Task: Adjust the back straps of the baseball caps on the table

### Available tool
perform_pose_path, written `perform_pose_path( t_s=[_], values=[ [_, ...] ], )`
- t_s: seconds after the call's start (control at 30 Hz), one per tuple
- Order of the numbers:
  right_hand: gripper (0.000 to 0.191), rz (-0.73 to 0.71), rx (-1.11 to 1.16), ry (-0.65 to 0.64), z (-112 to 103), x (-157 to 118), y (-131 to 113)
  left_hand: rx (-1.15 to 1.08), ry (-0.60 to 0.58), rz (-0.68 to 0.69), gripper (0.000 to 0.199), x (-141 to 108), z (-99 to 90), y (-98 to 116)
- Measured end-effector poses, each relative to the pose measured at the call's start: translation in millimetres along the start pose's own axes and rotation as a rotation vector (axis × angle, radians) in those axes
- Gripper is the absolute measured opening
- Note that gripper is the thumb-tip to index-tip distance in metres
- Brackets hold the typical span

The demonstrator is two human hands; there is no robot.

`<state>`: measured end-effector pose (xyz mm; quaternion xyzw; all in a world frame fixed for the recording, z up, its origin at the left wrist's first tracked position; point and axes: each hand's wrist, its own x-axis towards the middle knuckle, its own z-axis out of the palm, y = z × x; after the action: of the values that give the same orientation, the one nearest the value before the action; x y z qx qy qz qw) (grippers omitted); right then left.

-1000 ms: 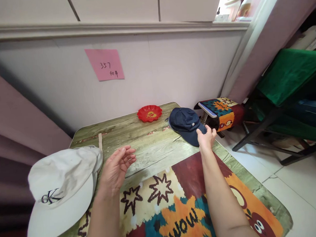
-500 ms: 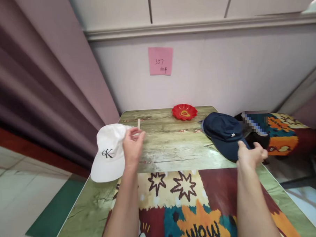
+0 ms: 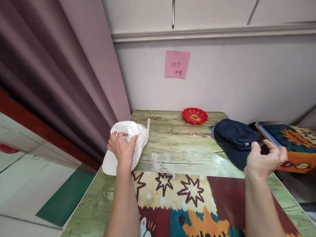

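On the left of the table lies a white cap (image 3: 141, 133), its brim toward the near left. My left hand (image 3: 121, 144) is over the cap's crown, fingers curved and spread from the thumb, covering the printed letters. A dark blue cap (image 3: 233, 138) rests at the right edge of the table. Just in front of its right side is my right hand (image 3: 264, 159), with thumb and fingers apart and nothing between them.
A red scalloped plate (image 3: 195, 116) stands near the back edge of the wooden table (image 3: 169, 142). A patterned mat (image 3: 226, 196) covers the front. Beyond the right edge is another surface with a patterned cover (image 3: 300, 140). A pink note (image 3: 177, 64) is on the wall.
My left hand has moved left from the white cap's right side to over its crown. My right hand has shifted slightly right relative to the blue cap. The view has turned a little left.
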<state>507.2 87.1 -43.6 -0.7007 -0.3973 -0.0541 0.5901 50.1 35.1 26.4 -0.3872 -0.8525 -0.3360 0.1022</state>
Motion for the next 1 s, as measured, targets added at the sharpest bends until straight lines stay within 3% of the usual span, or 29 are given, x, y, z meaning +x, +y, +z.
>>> perform_pose_path(
  t_s=[0.1, 0.17, 0.27, 0.43, 0.63, 0.87, 0.93, 1.0],
  values=[
    [0.044, 0.018, 0.043, 0.059, -2.9, -6.9, -30.3, 0.006, -0.008, 0.011, 0.024, 0.7, -0.1, -3.4],
    [0.040, -0.005, 0.084, 0.007, -3.8, -15.3, -52.7, -0.007, -0.004, 0.029, 0.015, 1.1, 0.7, -5.8],
    [0.038, -0.047, 0.160, -0.129, -2.3, -33.0, -82.6, -0.055, 0.036, 0.060, 0.007, 0.7, 2.4, -6.7],
    [0.032, -0.063, 0.311, -0.408, 3.8, -65.3, -114.6, -0.276, 0.198, 0.170, 0.012, -2.1, -4.8, 4.8],
    [0.027, -0.040, 0.426, -0.594, 6.4, -82.3, -127.1, -0.625, 0.341, 0.210, 0.012, -10.0, -24.2, 27.5],
    [0.030, 0.146, 0.631, -0.764, 13.8, -82.7, -117.9, -0.638, 0.478, 0.182, 0.011, -14.8, -35.9, 33.0],
    [0.033, 0.178, 0.679, -0.864, 12.3, -83.7, -121.2, -0.681, 0.464, 0.202, 0.010, -23.0, -40.7, 42.3],
    [0.038, 0.236, 0.723, -1.030, 8.4, -88.1, -129.1, -0.743, 0.372, 0.231, 0.011, -36.3, -42.3, 56.7]
  ],
)
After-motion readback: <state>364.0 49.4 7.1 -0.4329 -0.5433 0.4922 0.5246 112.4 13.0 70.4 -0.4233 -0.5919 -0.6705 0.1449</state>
